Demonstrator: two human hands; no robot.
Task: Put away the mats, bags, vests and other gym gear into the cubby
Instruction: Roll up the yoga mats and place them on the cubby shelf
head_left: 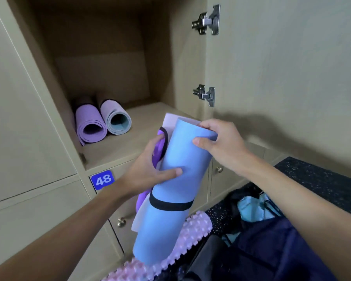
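The left hand (pixel 148 173) and right hand (pixel 221 142) each have their grip clamped on the blue mat (pixel 176 179) at frame centre. Keep the roll tight and slide it endwise into the cubby (pixel 148 116), beside the rolled mats (pixel 90 126).

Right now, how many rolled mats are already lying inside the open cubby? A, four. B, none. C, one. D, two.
D: a purple mat and a lilac mat lie side by side at the left of the cubby, while the blue mat is not yet laid down inside.
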